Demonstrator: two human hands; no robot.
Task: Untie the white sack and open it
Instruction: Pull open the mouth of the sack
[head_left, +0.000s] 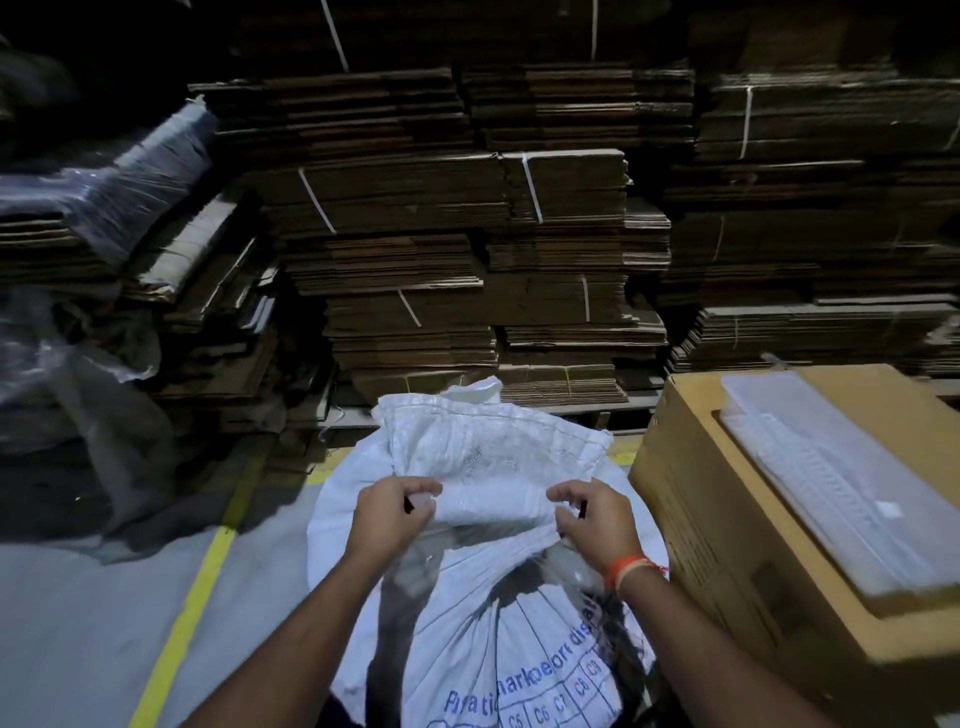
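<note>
White sack (483, 613) stands on floor between person's arms, beside cardboard box (737, 519). Left hand (395, 514) and right hand (592, 519) both closed, pinching gathered neck fabric. Tie not visible. Risks: uneven pull could tip sack, spill contents; slick weave could slip from fingers.

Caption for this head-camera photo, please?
Both hands, left and right, grip the white sack's bunched neck.

The white sack (498, 613) runs off the bottom edge, its blue print blurred
</note>
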